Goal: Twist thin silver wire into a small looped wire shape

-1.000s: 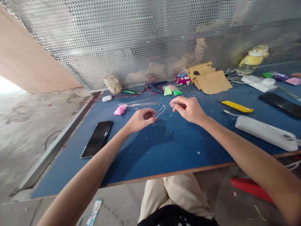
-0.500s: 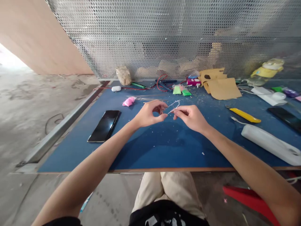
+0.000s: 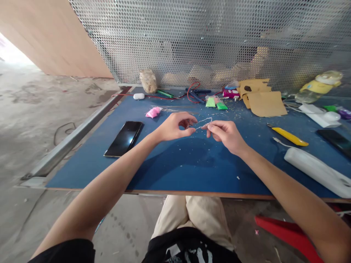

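A thin, silvery twisted wire (image 3: 204, 120) bent into a loop stretches between my hands above the middle of the blue table. My left hand (image 3: 178, 126) curls around the loop's left end, its thumb and fingers closed on the wire. The loop's right side is pinched between thumb and forefinger of my right hand (image 3: 223, 133). Fingers hide part of the wire at both ends. Behind my left hand lie several straight thin wires (image 3: 175, 109) and a small pink bag (image 3: 153, 112).
A black phone (image 3: 124, 139) lies left. To the right are a yellow utility knife (image 3: 290, 136), a white handheld device (image 3: 315, 170) and another phone (image 3: 335, 142). Dark pliers (image 3: 196, 96), brown sandpaper-like sheets (image 3: 265, 104) and a bottle (image 3: 318, 87) sit along the perforated metal screen (image 3: 192, 36).
The view has shifted slightly. The wire loop is a little more spread out between my hands, and my right hand has moved slightly away from my left. Both keep hold of the wire.
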Motion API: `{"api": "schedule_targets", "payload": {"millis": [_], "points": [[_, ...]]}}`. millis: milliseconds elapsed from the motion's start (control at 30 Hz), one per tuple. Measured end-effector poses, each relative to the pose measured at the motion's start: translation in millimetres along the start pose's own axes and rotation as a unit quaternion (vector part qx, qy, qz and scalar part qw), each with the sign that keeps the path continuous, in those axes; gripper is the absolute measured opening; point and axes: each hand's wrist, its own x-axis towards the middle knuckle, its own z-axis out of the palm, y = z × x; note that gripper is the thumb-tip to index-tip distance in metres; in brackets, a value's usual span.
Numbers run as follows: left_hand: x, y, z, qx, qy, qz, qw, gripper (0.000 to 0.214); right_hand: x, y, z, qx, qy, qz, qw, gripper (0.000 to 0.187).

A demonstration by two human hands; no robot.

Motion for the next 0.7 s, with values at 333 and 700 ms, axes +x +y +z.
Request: {"api": "schedule_targets", "payload": {"millis": [333, 700], "points": [[0.3, 5.8, -3.5, 0.043, -0.013, 0.043, 0.998, 0.036, -1.2, 0.5, 3.4, -0.012, 0.032, -0.01, 0.999, 0.032], [-2.3, 28.1, 14.7, 0.108, 0.054, 0.115, 0.986, 0.038, 0.8, 2.0, 4.2, 0.009, 0.037, -0.018, 0.999, 0.036]]}}
